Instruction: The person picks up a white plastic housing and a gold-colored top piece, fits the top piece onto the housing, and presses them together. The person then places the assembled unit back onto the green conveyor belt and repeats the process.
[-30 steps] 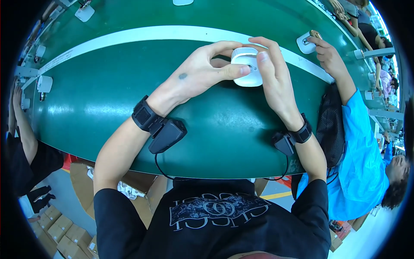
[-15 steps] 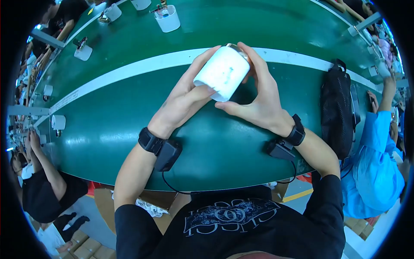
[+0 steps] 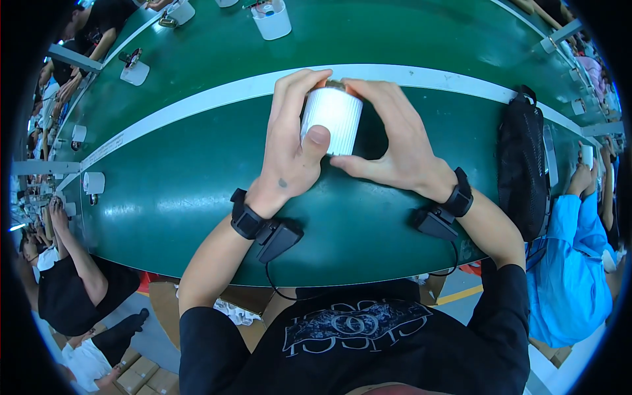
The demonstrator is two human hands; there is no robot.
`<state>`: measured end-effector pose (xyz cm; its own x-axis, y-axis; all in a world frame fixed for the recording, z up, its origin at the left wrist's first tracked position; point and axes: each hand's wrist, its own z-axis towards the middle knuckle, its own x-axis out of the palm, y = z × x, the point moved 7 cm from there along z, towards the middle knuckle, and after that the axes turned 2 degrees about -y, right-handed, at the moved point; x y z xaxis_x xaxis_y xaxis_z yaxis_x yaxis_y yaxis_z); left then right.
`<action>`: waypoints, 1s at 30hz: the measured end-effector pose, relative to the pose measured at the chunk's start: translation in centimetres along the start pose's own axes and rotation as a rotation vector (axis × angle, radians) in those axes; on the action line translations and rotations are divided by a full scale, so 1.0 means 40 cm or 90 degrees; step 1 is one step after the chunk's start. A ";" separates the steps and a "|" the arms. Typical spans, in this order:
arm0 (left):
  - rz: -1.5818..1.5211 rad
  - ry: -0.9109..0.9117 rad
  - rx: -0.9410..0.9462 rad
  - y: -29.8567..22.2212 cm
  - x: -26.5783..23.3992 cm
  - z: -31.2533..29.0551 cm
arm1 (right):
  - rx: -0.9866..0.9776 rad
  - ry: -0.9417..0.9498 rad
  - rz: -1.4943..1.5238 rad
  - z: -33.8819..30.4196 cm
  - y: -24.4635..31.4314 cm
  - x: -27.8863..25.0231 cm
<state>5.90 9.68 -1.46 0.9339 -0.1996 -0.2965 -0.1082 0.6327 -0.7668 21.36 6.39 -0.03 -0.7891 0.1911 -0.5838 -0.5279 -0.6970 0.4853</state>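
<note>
Both hands hold one white ribbed cylinder (image 3: 331,121) above the green belt (image 3: 197,191). The left hand (image 3: 293,141) wraps its side, thumb pressed on the front; the right hand (image 3: 395,141) closes on the other side, fingers over the brownish top end. Each wrist carries one black band. To the right lies one black bag (image 3: 520,164). Farther off, past the white stripe (image 3: 197,108), stand about three white cups (image 3: 271,20).

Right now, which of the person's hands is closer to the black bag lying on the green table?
The right hand. It grips the white ribbed cylinder on the side toward the black bag, with bare table between them. The left hand holds the cylinder's far side, further from the bag.
</note>
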 end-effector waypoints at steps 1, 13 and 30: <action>0.061 -0.002 0.055 -0.010 -0.007 0.002 | 0.000 0.000 0.002 -0.001 0.005 0.006; -0.147 -0.062 -0.154 0.063 -0.007 -0.004 | 0.132 0.074 0.067 -0.001 -0.003 0.029; -0.092 -0.173 -0.283 0.164 0.014 0.148 | 0.175 -0.049 0.056 0.061 -0.138 -0.110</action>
<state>7.73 18.16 -3.29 0.9981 -0.0231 -0.0569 -0.0503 0.2234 -0.9734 26.97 11.09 1.43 -0.8518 0.1974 -0.4853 -0.5131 -0.5016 0.6965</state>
